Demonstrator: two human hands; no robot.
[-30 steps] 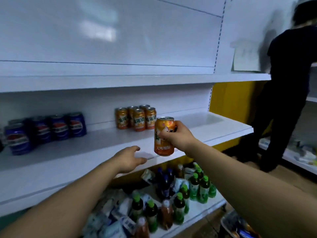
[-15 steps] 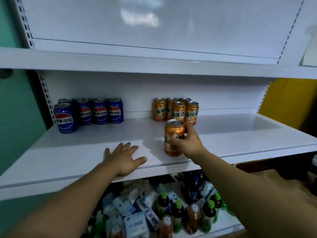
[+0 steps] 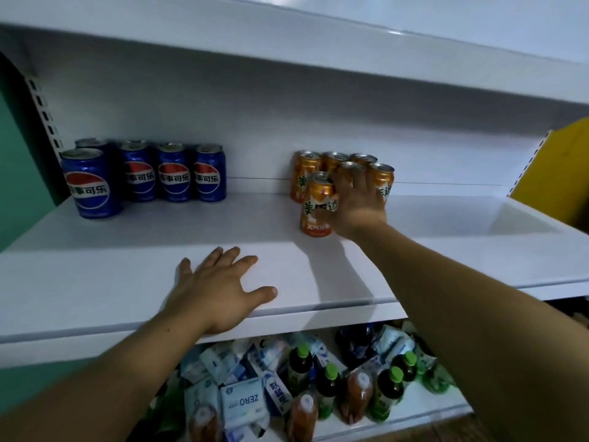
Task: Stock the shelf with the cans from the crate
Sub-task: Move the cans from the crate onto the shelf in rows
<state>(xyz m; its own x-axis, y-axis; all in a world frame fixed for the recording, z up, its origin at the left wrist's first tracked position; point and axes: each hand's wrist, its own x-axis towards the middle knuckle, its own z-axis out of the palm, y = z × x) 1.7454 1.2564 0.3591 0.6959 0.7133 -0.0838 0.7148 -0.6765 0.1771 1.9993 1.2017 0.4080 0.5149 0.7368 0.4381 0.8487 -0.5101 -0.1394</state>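
On the white shelf (image 3: 127,250), roofed by an upper shelf (image 3: 287,52) and ending left at a green wall (image 3: 19,173), blue cans (image 3: 173,172) stand back-left and an orange cluster (image 3: 304,173) back-centre. Beneath it lie bottles (image 3: 328,381) and packets (image 3: 242,403). My left hand (image 3: 220,298) rests flat near its front edge, fingers spread. My right hand (image 3: 357,205) wraps the orange can (image 3: 317,202), upright on the shelf just before the cluster.

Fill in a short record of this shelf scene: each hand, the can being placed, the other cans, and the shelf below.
right hand: holds orange can
orange can: upright, in front of the orange group
left hand: flat on the shelf
blue cans: shelf's left end
lower shelf: bottles and packets
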